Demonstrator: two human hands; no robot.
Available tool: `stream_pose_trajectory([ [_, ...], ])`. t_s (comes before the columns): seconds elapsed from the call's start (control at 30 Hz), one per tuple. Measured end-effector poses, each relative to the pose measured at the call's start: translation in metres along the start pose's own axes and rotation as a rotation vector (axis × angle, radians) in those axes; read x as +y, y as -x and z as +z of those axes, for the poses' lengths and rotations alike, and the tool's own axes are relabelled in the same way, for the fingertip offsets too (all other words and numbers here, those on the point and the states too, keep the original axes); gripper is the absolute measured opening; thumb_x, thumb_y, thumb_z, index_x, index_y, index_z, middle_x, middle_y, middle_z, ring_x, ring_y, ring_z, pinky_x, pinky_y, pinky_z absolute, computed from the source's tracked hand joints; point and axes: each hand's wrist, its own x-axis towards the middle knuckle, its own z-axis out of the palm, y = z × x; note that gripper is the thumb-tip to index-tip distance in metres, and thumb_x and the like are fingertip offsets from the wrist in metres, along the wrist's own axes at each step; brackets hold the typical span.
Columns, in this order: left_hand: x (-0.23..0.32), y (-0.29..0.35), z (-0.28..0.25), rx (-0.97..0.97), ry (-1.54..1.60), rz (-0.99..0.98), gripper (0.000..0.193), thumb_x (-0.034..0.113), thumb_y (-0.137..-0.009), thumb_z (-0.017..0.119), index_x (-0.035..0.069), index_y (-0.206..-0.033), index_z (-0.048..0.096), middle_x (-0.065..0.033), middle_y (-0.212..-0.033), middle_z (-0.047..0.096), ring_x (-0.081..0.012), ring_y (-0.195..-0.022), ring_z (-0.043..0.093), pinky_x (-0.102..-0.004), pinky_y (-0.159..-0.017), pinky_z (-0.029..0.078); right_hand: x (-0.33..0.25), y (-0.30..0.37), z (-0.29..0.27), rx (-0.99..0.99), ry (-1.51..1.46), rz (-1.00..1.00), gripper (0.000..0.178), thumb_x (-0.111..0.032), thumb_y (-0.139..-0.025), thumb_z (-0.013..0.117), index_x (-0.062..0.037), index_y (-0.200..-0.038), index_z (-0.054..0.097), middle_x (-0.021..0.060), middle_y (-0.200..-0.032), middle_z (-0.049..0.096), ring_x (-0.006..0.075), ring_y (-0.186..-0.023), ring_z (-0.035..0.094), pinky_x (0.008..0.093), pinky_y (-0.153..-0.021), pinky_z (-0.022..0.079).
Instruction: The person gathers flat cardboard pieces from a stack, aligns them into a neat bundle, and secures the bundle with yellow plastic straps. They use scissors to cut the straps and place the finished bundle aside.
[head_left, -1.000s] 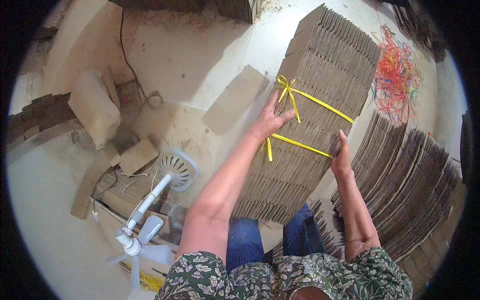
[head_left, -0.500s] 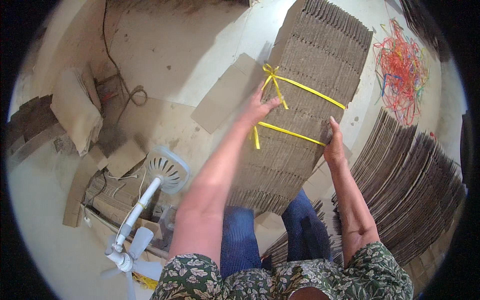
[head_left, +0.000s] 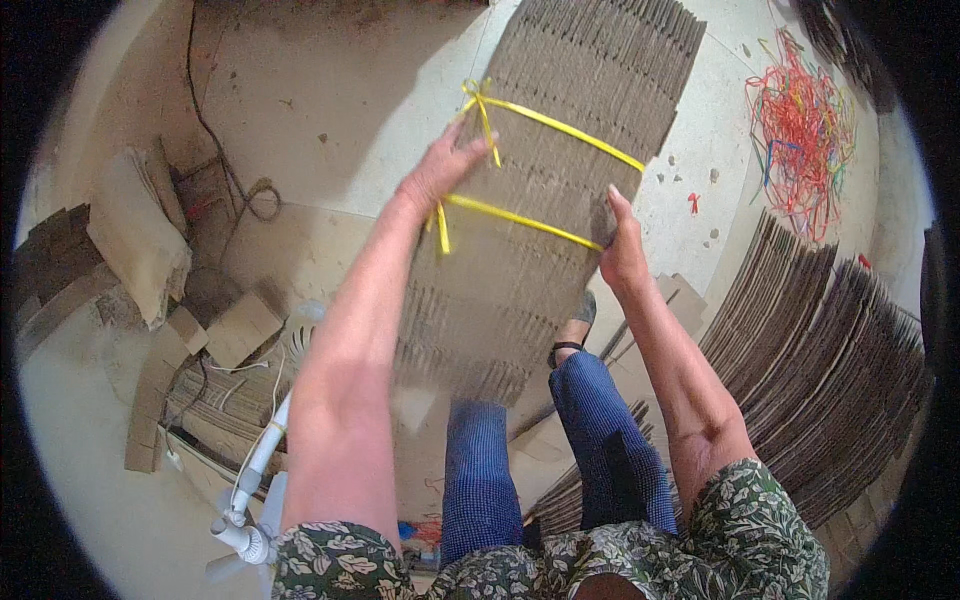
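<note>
Between my two hands is a long bundle of stacked brown cardboard sheets (head_left: 560,150), tied with two yellow straps (head_left: 525,217) knotted on its left side. My left hand (head_left: 440,172) grips the bundle's left edge, close to the upper bow and its loose tail. On the opposite edge, my right hand (head_left: 622,245) presses with the thumb on top near the end of the lower strap; its other fingers are hidden beneath. The bundle is tilted, its far end leaning right, and its near end hangs above my legs.
A tangle of red and coloured straps (head_left: 800,135) lies at the far right. Rows of cardboard sheets (head_left: 820,370) stand at the right. A white fan (head_left: 250,540) is at the lower left, near cardboard pieces (head_left: 140,235) and a dark cord (head_left: 215,130).
Both hands have carried the tied cardboard bundle to the left and slightly farther away. My right foot now shows beside it, and the loose cardboard sheet on the floor behind it is now hidden.
</note>
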Motion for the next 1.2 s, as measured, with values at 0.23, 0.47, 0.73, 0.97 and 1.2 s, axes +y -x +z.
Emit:
stream_pose_trajectory([
  [0.23, -0.025, 0.006, 0.002, 0.425, -0.169, 0.224, 0.076, 0.048, -0.085, 0.06, -0.004, -0.136, 0.039, -0.0234, -0.134, 0.048, -0.03, -0.125, 0.045, -0.0357, -0.105, 0.033, -0.003, -0.033, 0.031, 0.011, 0.305, 0.198, 0.076, -0.051, -0.089, 0.05, 0.0036, -0.139, 0.032, 0.0229, -0.141, 0.037, 0.0365, -0.129, 0.038, 0.0592, -0.101, 0.029],
  [0.47, -0.059, 0.17, 0.119, 0.519, 0.087, -0.062, 0.039, 0.018, -0.089, 0.058, -0.001, -0.123, 0.053, -0.0204, -0.109, 0.062, -0.0292, -0.104, 0.06, -0.039, -0.092, 0.045, 0.022, 0.076, -0.013, -0.126, 0.511, 0.315, 0.05, -0.033, -0.091, 0.055, 0.0024, -0.126, 0.051, 0.0112, -0.102, 0.064, 0.0184, -0.084, 0.062, 0.0303, -0.071, 0.048],
  [0.73, -0.03, 0.35, 0.201, 0.064, 0.208, -0.345, 0.034, 0.022, -0.089, 0.057, 0.0, -0.115, 0.058, -0.0217, -0.105, 0.064, -0.0304, -0.094, 0.063, -0.0386, -0.081, 0.049, -0.006, 0.208, -0.074, -0.138, 0.698, 0.553, 0.045, -0.026, -0.088, 0.055, 0.0029, -0.123, 0.052, 0.0105, -0.098, 0.066, 0.0188, -0.078, 0.064, 0.0295, -0.065, 0.048],
  [0.97, -0.051, 0.434, 0.241, 0.187, 0.166, -0.309, 0.048, 0.034, -0.087, 0.06, 0.001, -0.122, 0.055, -0.0184, -0.093, 0.067, -0.0319, -0.087, 0.064, -0.0414, -0.076, 0.05, -0.05, 0.265, -0.04, -0.303, 0.858, 0.547, 0.048, -0.03, -0.091, 0.054, 0.0017, -0.128, 0.05, 0.012, -0.1, 0.066, 0.0191, -0.08, 0.065, 0.0304, -0.067, 0.049],
  [1.2, -0.033, 0.496, 0.228, 0.483, 0.277, -0.289, 0.046, 0.029, -0.087, 0.059, -0.001, -0.122, 0.054, -0.0176, -0.094, 0.066, -0.0285, -0.082, 0.064, -0.0406, -0.073, 0.05, -0.093, 0.272, -0.002, -0.539, 1.076, 0.445, 0.045, -0.024, -0.09, 0.057, 0.0037, -0.124, 0.05, 0.0142, -0.095, 0.065, 0.019, -0.071, 0.063, 0.0298, -0.062, 0.05],
])
